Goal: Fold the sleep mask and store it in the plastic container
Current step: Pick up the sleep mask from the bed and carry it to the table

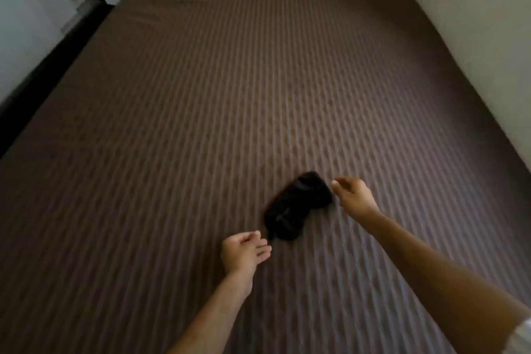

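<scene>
A black sleep mask [296,205] lies flat on the brown striped bed [201,95], slanted from lower left to upper right. My left hand [244,251] hovers just beside its lower left end, fingers apart, holding nothing. At the mask's upper right end is my right hand [352,195], its fingers loosely curled and its fingertips close to the mask's edge; whether they touch it is unclear. No plastic container is in view.
The bed fills most of the view. A pale wall [474,52] runs along its right side. On the left a dark gap [43,80] separates the bed from white furniture [26,8]. A dark headboard is at the far end.
</scene>
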